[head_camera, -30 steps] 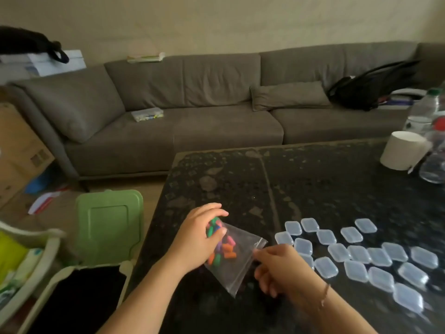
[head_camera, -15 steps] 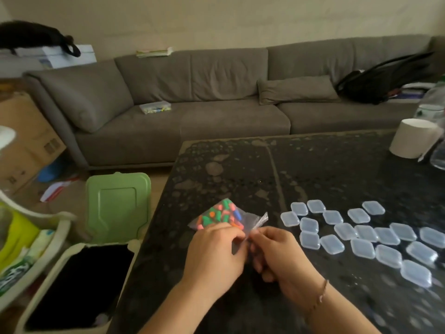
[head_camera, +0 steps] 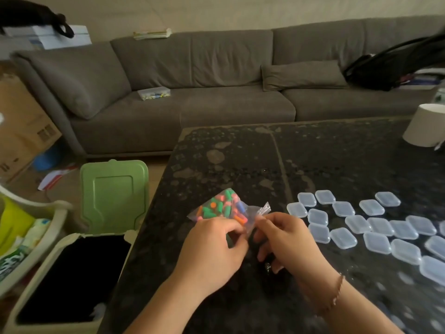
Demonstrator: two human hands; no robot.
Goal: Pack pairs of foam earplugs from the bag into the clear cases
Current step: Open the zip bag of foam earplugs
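A small clear plastic bag point(head_camera: 222, 208) full of pink, green, orange and blue foam earplugs lies on the dark table point(head_camera: 240, 165), its opening turned toward me. My left hand point(head_camera: 214, 247) pinches the bag's near edge. Beside it, my right hand point(head_camera: 286, 235) pinches the same edge at its right corner. Several small clear cases point(head_camera: 375, 225), all closed, lie spread over the table to the right of my hands.
A white paper roll point(head_camera: 425, 127) stands at the table's far right. An open bin with a green lid point(head_camera: 114, 196) sits on the floor by the table's left edge. The grey sofa point(head_camera: 192, 92) runs behind the table.
The bag went from hanging between my hands to lying on the table with its opening toward me. Both hands came together at that edge and have held still since.
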